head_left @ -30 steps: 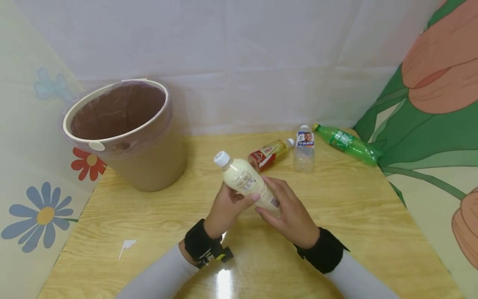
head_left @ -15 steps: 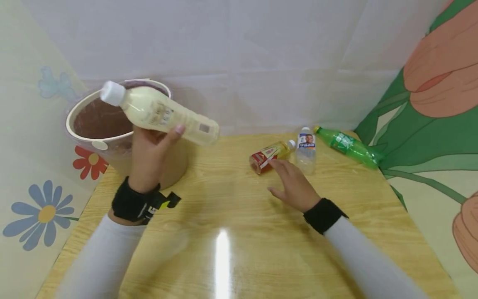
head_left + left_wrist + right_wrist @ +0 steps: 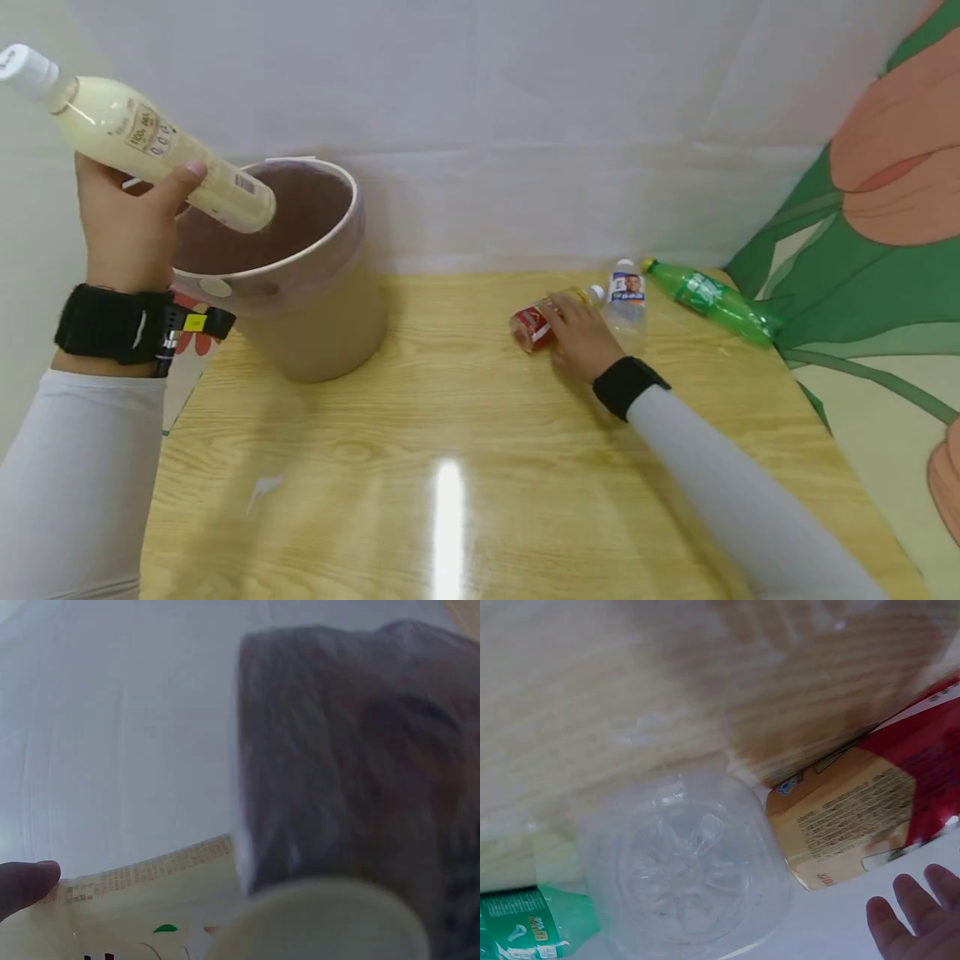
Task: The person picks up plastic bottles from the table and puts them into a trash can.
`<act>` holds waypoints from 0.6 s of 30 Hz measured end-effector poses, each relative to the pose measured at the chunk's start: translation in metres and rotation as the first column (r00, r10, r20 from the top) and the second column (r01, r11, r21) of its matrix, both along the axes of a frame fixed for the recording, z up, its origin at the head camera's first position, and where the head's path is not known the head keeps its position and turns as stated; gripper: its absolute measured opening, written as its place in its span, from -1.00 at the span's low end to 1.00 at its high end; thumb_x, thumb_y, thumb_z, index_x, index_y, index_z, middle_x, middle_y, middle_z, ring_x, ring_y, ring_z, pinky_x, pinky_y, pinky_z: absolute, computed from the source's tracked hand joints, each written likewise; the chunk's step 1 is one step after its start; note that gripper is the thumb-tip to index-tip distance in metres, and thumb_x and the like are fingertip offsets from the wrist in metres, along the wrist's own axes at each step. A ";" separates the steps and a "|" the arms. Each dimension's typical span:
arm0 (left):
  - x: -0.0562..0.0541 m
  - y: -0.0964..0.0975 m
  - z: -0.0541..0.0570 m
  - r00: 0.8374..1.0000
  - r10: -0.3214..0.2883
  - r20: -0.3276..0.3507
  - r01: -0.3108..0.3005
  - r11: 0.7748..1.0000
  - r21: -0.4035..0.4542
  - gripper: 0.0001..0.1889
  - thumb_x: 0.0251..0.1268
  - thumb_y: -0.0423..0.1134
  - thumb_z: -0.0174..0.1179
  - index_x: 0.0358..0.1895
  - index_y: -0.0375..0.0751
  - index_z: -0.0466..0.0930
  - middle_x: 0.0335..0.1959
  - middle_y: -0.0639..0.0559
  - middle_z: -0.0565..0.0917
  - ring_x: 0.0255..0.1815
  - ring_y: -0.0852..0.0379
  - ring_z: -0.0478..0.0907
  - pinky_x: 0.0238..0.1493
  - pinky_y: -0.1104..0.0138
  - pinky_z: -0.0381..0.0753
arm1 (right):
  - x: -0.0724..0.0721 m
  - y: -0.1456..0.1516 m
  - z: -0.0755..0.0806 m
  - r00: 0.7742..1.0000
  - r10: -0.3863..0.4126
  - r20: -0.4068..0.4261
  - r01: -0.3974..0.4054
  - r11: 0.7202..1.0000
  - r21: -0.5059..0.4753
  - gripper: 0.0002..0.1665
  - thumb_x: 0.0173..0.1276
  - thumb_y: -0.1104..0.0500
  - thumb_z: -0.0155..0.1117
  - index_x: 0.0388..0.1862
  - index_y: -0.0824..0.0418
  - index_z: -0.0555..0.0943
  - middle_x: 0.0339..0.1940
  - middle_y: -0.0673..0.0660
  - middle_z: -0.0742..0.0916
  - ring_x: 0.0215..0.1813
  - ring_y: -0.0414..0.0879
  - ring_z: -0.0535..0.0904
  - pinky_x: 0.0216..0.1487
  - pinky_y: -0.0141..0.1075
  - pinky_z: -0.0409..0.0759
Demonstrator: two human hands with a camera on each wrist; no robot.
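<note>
Two separate jobs occupy us, with our hands well apart. Our left hand (image 3: 129,232) is clamped round the milky bottle (image 3: 150,137), thumb on the near side, the other fingers mostly hidden beneath. The bottle tilts, its cap (image 3: 28,73) high on our left and its base, in the head view, over the mouth of the bin (image 3: 318,337) — how far above the rim we cannot tell. It may well be full, so we would grip it firmly near the middle, where it should balance, and give the rim good room.

Our right hand (image 3: 587,339) lies across the red bottle (image 3: 534,327), which rests on its side on the tabletop (image 3: 360,433). The right wrist view shows fingertips loosely spread beside it, not wrapped round; whether any touch, we cannot tell. We judge it best to straddle the barrel, fingers far side, thumb near, then squeeze gently — thin plastic may give. The clear bottle (image 3: 626,312) lies just beside the capped end, so a straight lift should avoid knocking it.
</note>
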State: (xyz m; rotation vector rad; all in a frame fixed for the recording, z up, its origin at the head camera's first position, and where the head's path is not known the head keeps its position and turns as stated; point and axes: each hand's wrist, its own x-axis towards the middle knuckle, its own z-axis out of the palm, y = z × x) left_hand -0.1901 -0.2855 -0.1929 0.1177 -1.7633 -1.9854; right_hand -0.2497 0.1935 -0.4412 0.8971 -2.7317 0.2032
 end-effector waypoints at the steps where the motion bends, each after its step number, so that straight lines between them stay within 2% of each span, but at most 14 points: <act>1: -0.002 -0.005 0.000 0.999 0.008 0.036 -0.007 1.000 -0.015 -0.15 0.11 -0.36 0.45 0.40 0.15 0.14 0.31 0.16 0.36 0.29 0.17 0.38 0.36 0.33 0.50 | -0.003 0.000 0.000 1.000 0.000 0.003 0.000 1.000 0.014 -0.08 0.09 0.28 0.43 0.46 0.33 0.30 0.47 0.40 0.37 0.47 0.32 0.27 0.49 0.21 0.26; 2: -0.004 -0.010 0.000 0.998 0.010 0.066 -0.008 1.000 -0.024 -0.14 0.10 -0.35 0.46 0.40 0.16 0.15 0.28 0.18 0.37 0.28 0.17 0.37 0.32 0.34 0.52 | -0.005 0.000 0.000 1.000 -0.001 0.006 0.001 0.999 0.032 -0.07 0.10 0.27 0.44 0.47 0.33 0.29 0.48 0.39 0.37 0.48 0.32 0.27 0.50 0.21 0.24; 4: -0.006 -0.016 -0.002 0.991 0.015 0.134 -0.006 0.998 -0.065 -0.12 0.09 -0.28 0.48 0.41 0.17 0.13 0.24 0.20 0.36 0.31 0.18 0.35 0.42 0.26 0.45 | -0.009 -0.001 -0.001 1.000 0.000 0.023 -0.001 0.998 0.059 -0.03 0.11 0.25 0.49 0.49 0.31 0.28 0.49 0.37 0.38 0.49 0.33 0.26 0.52 0.20 0.22; 7: -0.009 -0.020 -0.008 0.977 0.015 0.214 0.012 0.992 -0.123 -0.12 0.12 -0.21 0.48 0.44 0.20 0.11 0.24 0.23 0.34 0.41 0.14 0.27 0.57 0.12 0.23 | -0.013 -0.002 -0.004 0.999 0.004 0.039 -0.007 0.996 0.088 -0.01 0.12 0.21 0.53 0.50 0.30 0.28 0.48 0.34 0.41 0.49 0.33 0.27 0.52 0.20 0.21; 9: -0.010 -0.020 -0.011 0.971 0.014 0.240 0.024 0.988 -0.154 -0.12 0.14 -0.18 0.46 0.46 0.21 0.11 0.27 0.22 0.34 0.44 0.11 0.24 0.62 0.04 0.05 | -0.015 -0.002 -0.007 0.999 0.007 0.040 -0.011 0.995 0.095 -0.02 0.13 0.19 0.54 0.50 0.28 0.29 0.47 0.33 0.43 0.49 0.32 0.27 0.52 0.18 0.22; 13: -0.011 -0.017 -0.015 0.966 0.020 0.259 0.032 0.981 -0.193 -0.14 0.14 -0.16 0.46 0.47 0.19 0.14 0.25 0.22 0.36 0.39 0.12 0.28 0.62 0.09 0.10 | -0.018 -0.002 -0.012 1.000 0.005 0.020 -0.008 0.994 0.112 -0.04 0.15 0.14 0.54 0.49 0.26 0.31 0.45 0.31 0.45 0.48 0.30 0.30 0.52 0.15 0.25; 15: -0.011 -0.015 -0.014 0.972 0.020 0.236 0.021 0.985 -0.172 -0.10 0.12 -0.18 0.47 0.49 0.19 0.12 0.27 0.20 0.34 0.35 0.14 0.32 0.58 0.15 0.22 | -0.020 -0.001 -0.014 1.000 0.003 0.013 -0.005 0.993 0.116 -0.04 0.15 0.13 0.55 0.48 0.26 0.32 0.43 0.30 0.47 0.47 0.29 0.30 0.52 0.14 0.24; 18: -0.010 -0.008 -0.012 0.979 0.045 0.197 -0.019 0.991 -0.129 0.01 0.08 -0.20 0.50 0.54 0.26 0.02 0.39 0.19 0.29 0.38 0.19 0.32 0.54 0.23 0.28 | -0.023 0.002 -0.016 1.000 0.006 -0.004 -0.005 0.995 0.101 -0.06 0.14 0.11 0.53 0.46 0.28 0.33 0.40 0.31 0.49 0.45 0.28 0.32 0.53 0.12 0.23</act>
